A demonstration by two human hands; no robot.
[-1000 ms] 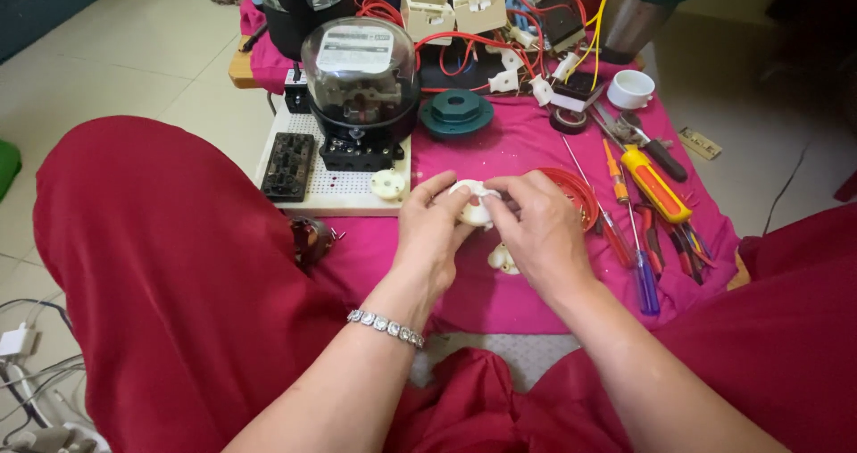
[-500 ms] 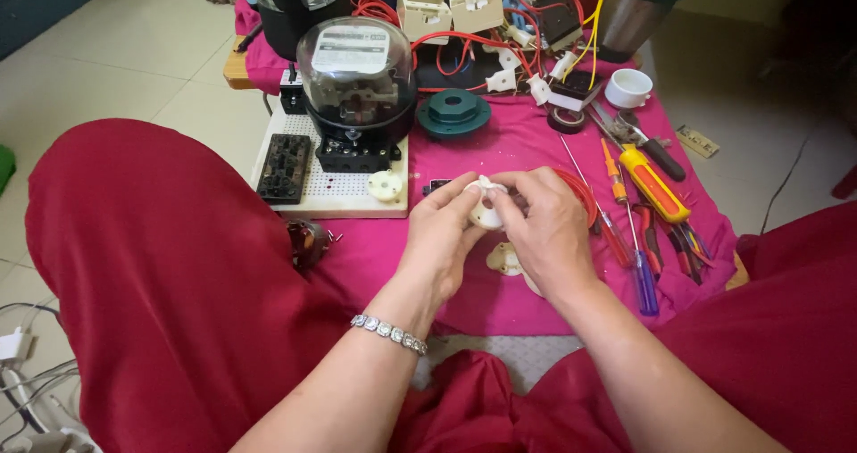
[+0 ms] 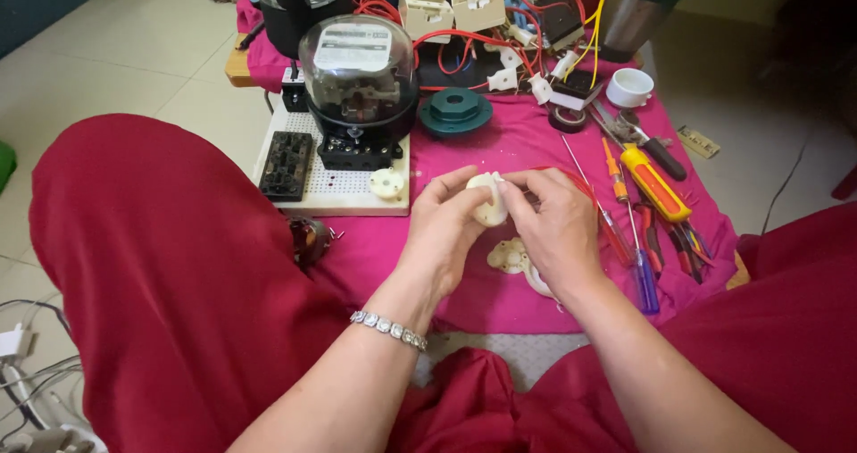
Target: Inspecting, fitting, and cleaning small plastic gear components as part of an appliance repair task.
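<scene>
Both hands meet over the pink-covered surface [image 3: 500, 301], pinching one small cream plastic fitting [image 3: 489, 201] between them: the left hand [image 3: 446, 225] cups it from the left with thumb and fingers closed on its edge, and the right hand [image 3: 553, 225] closes on it from the right, fingertips touching its top. The piece is held just above the cloth, not resting on it. Directly beneath the right hand lies a second cream part [image 3: 509, 257], a flat base with holes, partly hidden by the palm. To the right of the right hand lies a row of tools: a yellow-handled screwdriver [image 3: 656, 183], a slim orange-handled screwdriver [image 3: 614, 172] and a blue-handled one [image 3: 644, 279], all close together. Ahead of the left hand stands a white perforated board [image 3: 335, 190] carrying a glass-domed electricity meter [image 3: 359, 87], a black terminal block [image 3: 286, 163] and a small cream round fitting [image 3: 387, 183]. Further ahead sit a dark green round spool [image 3: 455, 109] and a tangle of red wires [image 3: 446, 38]. As a judgement: the fitting is small and held only by fingertips, so a twist or squeeze off-centre could pop it loose onto the cloth or into the red folds of clothing near the wrists, where a small screw or contact would be hard to find; the loose base under the palm could also be nudged aside.
</scene>
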